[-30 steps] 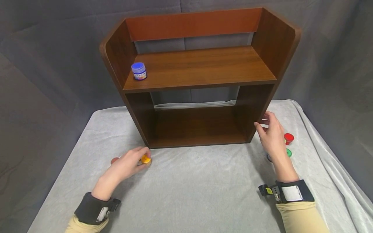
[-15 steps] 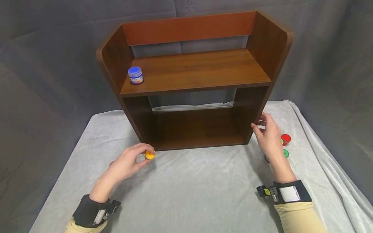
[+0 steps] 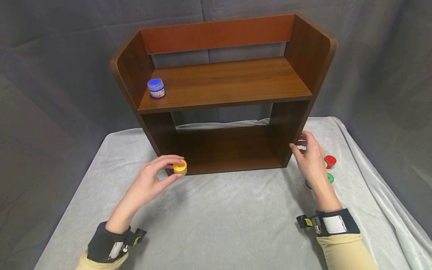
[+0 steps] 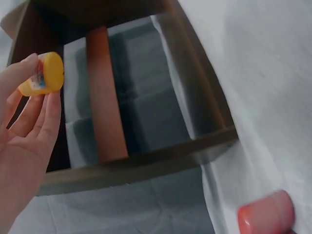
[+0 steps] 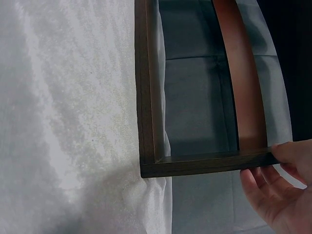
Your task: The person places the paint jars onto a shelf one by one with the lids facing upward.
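My left hand (image 3: 148, 182) pinches a small yellow paint jar (image 3: 180, 167) between thumb and fingers. The jar is in front of the lower left corner of the dark brown wooden shelf (image 3: 229, 82), raised over the cloth. In the left wrist view the yellow jar (image 4: 50, 73) lies sideways in the frame, its label partly covered by the thumb. My right hand (image 3: 311, 159) grips the shelf's right side panel low down. From the right wrist view, thumb and fingers lie on either side of that panel's edge (image 5: 214, 163). A blue paint jar (image 3: 156, 88) stands at the left end of the upper shelf board.
Right of the shelf, beside my right hand, are a red jar (image 3: 330, 161), a green-lidded one (image 3: 330, 178) and others partly hidden. A reddish jar (image 4: 267, 214) shows on the cloth to the shelf's left. Grey cloth (image 3: 216, 221) covers the table.
The yellow jar has been lifted off the cloth by my left hand and moved right and upward toward the shelf's lower left corner. My right hand keeps its hold on the side panel.
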`<state>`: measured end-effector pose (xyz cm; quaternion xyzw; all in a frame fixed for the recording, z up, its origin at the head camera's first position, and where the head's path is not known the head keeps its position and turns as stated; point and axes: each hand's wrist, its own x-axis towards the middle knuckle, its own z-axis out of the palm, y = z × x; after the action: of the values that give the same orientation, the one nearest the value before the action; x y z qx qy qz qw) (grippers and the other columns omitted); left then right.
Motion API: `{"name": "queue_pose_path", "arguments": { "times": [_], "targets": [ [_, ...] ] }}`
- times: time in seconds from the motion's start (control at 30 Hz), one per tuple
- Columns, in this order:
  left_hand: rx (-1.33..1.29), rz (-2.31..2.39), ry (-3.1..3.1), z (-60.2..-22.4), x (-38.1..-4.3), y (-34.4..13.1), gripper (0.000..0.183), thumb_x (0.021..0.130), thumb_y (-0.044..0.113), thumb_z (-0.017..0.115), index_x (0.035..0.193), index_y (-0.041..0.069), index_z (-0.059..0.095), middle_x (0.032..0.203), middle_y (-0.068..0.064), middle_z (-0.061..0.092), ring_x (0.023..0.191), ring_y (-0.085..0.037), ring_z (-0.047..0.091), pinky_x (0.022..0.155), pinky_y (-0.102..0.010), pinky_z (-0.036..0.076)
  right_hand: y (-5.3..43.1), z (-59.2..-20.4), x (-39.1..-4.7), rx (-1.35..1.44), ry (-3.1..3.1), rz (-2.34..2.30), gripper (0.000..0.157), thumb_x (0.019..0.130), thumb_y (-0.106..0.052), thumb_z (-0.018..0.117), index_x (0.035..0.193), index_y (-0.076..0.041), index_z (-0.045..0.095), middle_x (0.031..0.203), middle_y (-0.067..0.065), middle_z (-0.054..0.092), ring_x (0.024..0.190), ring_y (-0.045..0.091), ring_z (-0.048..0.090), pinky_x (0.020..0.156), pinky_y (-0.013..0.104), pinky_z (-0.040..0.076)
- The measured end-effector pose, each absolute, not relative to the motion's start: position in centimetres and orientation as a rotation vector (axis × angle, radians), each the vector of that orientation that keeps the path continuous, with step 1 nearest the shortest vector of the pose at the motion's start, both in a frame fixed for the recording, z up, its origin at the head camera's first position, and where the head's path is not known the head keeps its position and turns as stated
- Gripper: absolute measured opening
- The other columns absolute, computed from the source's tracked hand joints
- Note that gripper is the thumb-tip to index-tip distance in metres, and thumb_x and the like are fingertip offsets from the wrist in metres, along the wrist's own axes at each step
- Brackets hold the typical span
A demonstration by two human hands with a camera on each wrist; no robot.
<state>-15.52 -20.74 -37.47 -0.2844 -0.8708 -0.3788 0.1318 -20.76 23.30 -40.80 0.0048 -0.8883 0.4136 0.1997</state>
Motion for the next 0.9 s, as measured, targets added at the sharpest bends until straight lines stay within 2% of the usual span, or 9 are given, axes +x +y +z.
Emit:
{"name": "queue_pose_path", "arguments": {
  "times": [0.4, 0.6, 0.9],
  "targets": [
    [-0.834, -1.089, -2.385, -35.7, -15.7, -18.9, 0.033, 0.082, 0.022, 0.077, 0.115, 0.019, 0.069, 0.128, 0.001, 0.066, 0.115, -0.014, 0.062, 0.094, -0.033, 0.051, 22.9, -41.5, -21.2, 0.088, -2.413, 1.151, 0.043, 0.092, -0.008, 0.063, 0.131, 0.003, 0.049, 0.121, 0.028, 0.061, 0.107, 0.044, 0.064, 0.086, 0.057, 0.052],
    [-0.764, -1.05, -2.341, -34.7, -15.8, -18.0, 0.035, 0.082, 0.015, 0.077, 0.116, 0.016, 0.069, 0.128, -0.002, 0.066, 0.116, -0.019, 0.062, 0.091, -0.044, 0.053, 22.6, -42.0, -21.4, 0.093, -2.378, 1.15, 0.039, 0.091, -0.005, 0.062, 0.127, 0.006, 0.05, 0.118, 0.029, 0.06, 0.103, 0.044, 0.065, 0.083, 0.056, 0.053],
    [-0.723, -1.019, -2.256, -33.5, -15.7, -16.9, 0.036, 0.08, 0.012, 0.078, 0.115, 0.014, 0.071, 0.128, -0.003, 0.066, 0.116, -0.021, 0.062, 0.091, -0.043, 0.053, 22.4, -42.1, -21.4, 0.062, -2.361, 1.135, 0.033, 0.091, -0.004, 0.061, 0.121, 0.006, 0.051, 0.115, 0.028, 0.058, 0.098, 0.044, 0.066, 0.083, 0.056, 0.054]
  ]
}}
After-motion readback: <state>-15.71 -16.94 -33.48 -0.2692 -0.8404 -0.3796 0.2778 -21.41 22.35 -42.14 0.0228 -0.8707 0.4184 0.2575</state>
